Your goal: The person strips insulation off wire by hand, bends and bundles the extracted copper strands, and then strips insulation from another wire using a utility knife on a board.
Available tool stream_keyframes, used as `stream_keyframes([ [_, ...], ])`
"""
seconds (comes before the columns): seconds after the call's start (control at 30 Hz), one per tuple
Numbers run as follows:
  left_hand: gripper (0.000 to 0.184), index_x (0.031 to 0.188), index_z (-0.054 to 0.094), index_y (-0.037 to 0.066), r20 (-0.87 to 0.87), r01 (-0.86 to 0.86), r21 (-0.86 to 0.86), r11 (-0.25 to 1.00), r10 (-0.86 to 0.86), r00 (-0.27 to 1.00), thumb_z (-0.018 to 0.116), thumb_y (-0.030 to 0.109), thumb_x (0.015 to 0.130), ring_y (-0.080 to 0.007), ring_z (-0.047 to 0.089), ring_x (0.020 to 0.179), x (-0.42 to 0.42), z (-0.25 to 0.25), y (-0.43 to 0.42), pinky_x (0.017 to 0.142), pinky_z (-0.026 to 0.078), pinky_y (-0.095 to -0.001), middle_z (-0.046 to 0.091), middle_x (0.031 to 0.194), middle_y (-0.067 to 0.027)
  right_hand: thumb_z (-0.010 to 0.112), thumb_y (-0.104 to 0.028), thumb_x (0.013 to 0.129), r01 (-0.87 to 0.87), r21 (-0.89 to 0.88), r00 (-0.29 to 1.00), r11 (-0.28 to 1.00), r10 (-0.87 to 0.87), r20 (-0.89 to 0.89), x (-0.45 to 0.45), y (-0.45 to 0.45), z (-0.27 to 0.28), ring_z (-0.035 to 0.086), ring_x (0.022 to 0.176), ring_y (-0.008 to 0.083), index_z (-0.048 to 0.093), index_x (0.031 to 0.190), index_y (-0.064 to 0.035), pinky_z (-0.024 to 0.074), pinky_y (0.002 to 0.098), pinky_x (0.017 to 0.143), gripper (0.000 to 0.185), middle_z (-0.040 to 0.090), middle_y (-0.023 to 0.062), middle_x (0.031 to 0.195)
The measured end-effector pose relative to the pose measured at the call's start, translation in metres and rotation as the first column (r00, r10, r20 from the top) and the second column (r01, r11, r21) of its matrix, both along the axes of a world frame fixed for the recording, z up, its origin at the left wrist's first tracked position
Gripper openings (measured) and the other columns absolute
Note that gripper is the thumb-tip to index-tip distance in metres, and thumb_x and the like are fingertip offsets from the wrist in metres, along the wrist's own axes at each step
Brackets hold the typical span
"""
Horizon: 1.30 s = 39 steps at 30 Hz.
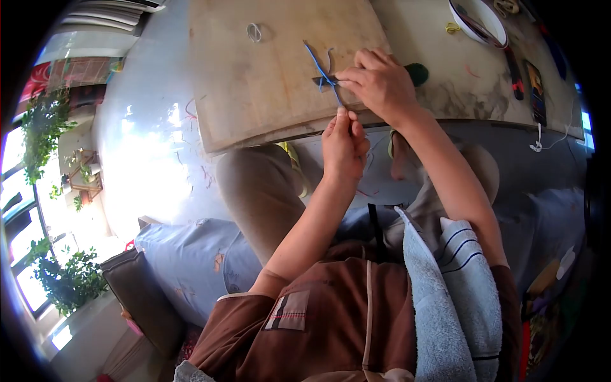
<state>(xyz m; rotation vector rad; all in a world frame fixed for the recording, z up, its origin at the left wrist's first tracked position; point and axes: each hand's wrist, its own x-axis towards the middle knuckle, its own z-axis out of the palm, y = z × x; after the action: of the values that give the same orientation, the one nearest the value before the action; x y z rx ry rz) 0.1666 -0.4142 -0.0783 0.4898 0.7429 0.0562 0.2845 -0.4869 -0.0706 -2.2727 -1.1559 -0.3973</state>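
Note:
A blue cord [314, 58] lies across a wooden board, its strands crossing over a dark, flat blade-like piece [316, 81]. My left hand [345, 144] is closed near the board's front edge, thumb and finger pinching the cord's lower end. Just above it, my right hand [380, 86] is closed around the dark piece beside the crossing. A dark green rounded end [417, 74] sticks out past the right hand; it looks like the handle of the same tool, but the fingers hide the join. A short greyish strand [330, 58] curves up by the crossing.
The wooden board [242, 95] rests on the table. A small white coil [254, 32] lies on it. To the right are a white bowl [463, 19], a yellow cord bit [452, 28], a red-and-black handle [514, 83], a phone [535, 95] and white earphones [538, 148].

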Motion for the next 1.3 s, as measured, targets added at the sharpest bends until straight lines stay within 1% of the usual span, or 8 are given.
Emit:
stream_keyframes([
  [0.37,0.025,0.078,0.048,0.010,-0.014,0.029,0.044,0.999,-0.029,0.999,0.046,0.029,0.094,-0.0049,0.028,0.038,0.000,0.000,0.002,0.032,0.019,-0.0196,0.043,0.053,0.0022,0.067,-0.022,0.072,0.002,0.074,0.994,0.997,-0.010,0.109,0.005,0.009,-0.013,0.051,0.077,0.0188,0.069,0.082,-0.0174,0.0458,0.0329,0.069,0.011,0.049,-0.0017,0.075],
  [0.47,0.024,0.079,0.049,0.011,-0.057,0.070,0.038,0.997,-0.067,0.996,0.044,0.029,0.095,-0.0052,0.025,0.038,-0.003,0.004,-0.005,0.033,0.017,-0.0200,0.041,0.053,0.0028,0.066,-0.025,0.074,0.120,0.088,0.976,0.989,-0.133,0.172,0.029,0.025,-0.021,0.052,0.076,0.0197,0.068,0.083,-0.0181,0.0460,0.0333,0.069,0.011,0.051,-0.0006,0.075],
  [0.7,0.023,0.081,0.049,0.012,-0.028,0.114,0.006,0.993,-0.114,0.993,0.045,0.030,0.094,-0.0057,0.023,0.038,-0.005,0.003,-0.004,0.033,0.015,-0.0215,0.042,0.053,0.0025,0.064,-0.025,0.077,0.191,0.078,0.976,0.979,-0.197,0.088,0.046,0.041,0.002,0.054,0.079,0.0181,0.067,0.084,-0.0177,0.0463,0.0333,0.070,0.011,0.053,-0.0015,0.076],
  [0.8,0.020,0.085,0.050,0.012,-0.058,0.102,0.011,0.995,-0.102,0.993,0.045,0.029,0.094,-0.0058,0.022,0.038,-0.005,0.006,-0.006,0.033,0.016,-0.0214,0.045,0.055,0.0013,0.053,-0.044,0.087,0.169,0.152,0.956,0.974,-0.200,0.214,0.050,0.020,0.024,0.056,0.064,0.0179,0.062,0.077,-0.0106,0.0450,0.0359,0.059,0.036,0.056,-0.0028,0.063],
  [0.9,0.018,0.091,0.050,0.011,-0.068,0.106,0.099,0.989,-0.100,0.993,0.045,0.028,0.094,-0.0059,0.022,0.038,-0.006,0.007,-0.007,0.034,0.017,-0.0211,0.046,0.056,0.0000,0.065,-0.025,0.076,0.139,0.035,0.983,0.990,-0.142,0.117,0.040,-0.001,0.025,0.055,0.077,0.0176,0.067,0.086,-0.0178,0.0462,0.0322,0.069,0.012,0.053,-0.0016,0.076],
  [1.07,0.015,0.096,0.049,0.010,0.052,0.166,0.072,0.983,-0.170,0.984,0.044,0.024,0.095,-0.0080,0.039,0.049,-0.025,0.008,-0.007,0.044,0.034,-0.0222,0.055,0.069,-0.0049,0.068,-0.019,0.073,-0.158,-0.029,0.982,0.987,0.155,-0.106,0.020,-0.025,0.029,0.054,0.076,0.0185,0.069,0.083,-0.0144,0.0450,0.0322,0.069,0.012,0.052,0.0007,0.076],
  [1.23,0.020,0.098,0.053,0.005,0.020,0.112,0.054,0.992,-0.114,0.993,0.044,0.023,0.094,-0.0123,0.051,0.064,-0.020,0.006,-0.012,0.059,0.047,-0.0291,0.058,0.079,-0.0069,0.068,-0.020,0.071,-0.199,-0.066,0.976,0.978,0.192,-0.106,0.012,-0.031,0.018,0.054,0.078,0.0189,0.068,0.083,-0.0143,0.0449,0.0317,0.071,0.013,0.051,0.0009,0.076],
  [1.3,0.022,0.097,0.054,0.004,0.011,0.093,0.078,0.993,-0.094,0.996,0.045,0.023,0.094,-0.0095,0.047,0.059,-0.011,0.014,-0.012,0.053,0.042,-0.0249,0.057,0.076,-0.0051,0.067,-0.022,0.070,-0.179,-0.064,0.979,0.982,0.171,-0.111,0.010,-0.031,0.013,0.055,0.080,0.0183,0.067,0.078,-0.0159,0.0450,0.0318,0.073,0.010,0.051,0.0003,0.076],
])
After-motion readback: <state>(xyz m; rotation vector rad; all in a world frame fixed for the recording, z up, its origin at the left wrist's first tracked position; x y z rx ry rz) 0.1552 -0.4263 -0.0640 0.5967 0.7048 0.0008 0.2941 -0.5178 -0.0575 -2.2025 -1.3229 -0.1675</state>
